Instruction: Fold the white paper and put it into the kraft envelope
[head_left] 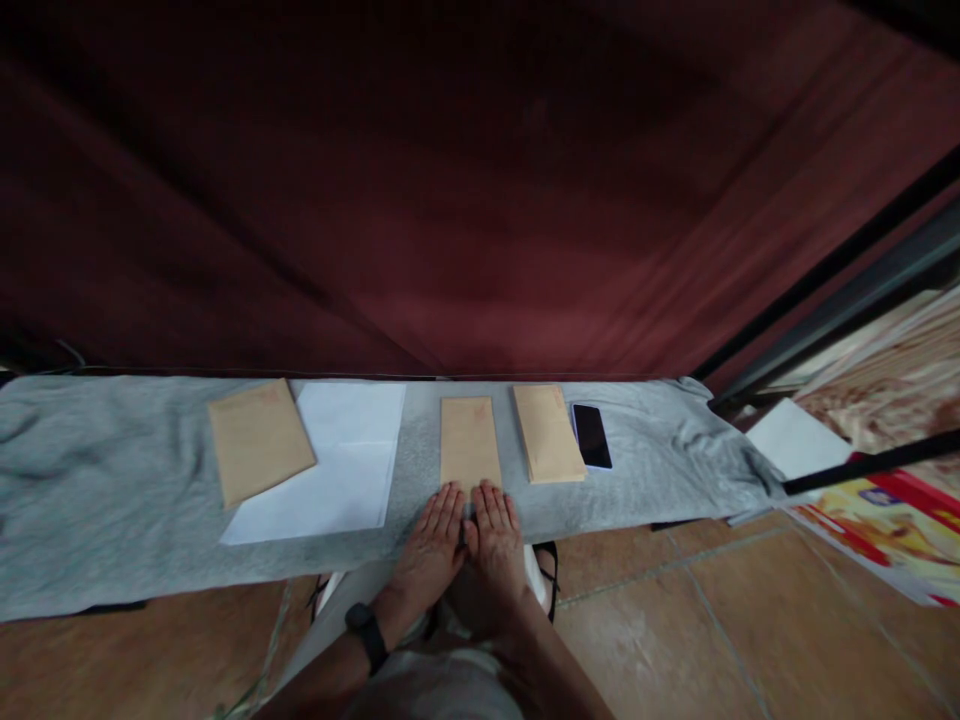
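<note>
My left hand [433, 540] and my right hand [496, 532] lie flat side by side on the grey cloth [112, 470], fingers stretched out and holding nothing. Their fingertips touch the near end of a narrow brown envelope [469, 440] that lies straight ahead. A black watch [366, 630] is on my left wrist. Just right of that envelope lies a stack of brown envelopes [548, 432], with a black phone [592, 436] beside it.
To the left, a wider brown envelope [259, 438] rests partly on white paper sheets [337, 480]. A dark red curtain [450, 200] hangs behind the cloth. Tiled floor [712, 620], a white sheet [799, 440] and a colourful printed sheet [892, 530] are at right.
</note>
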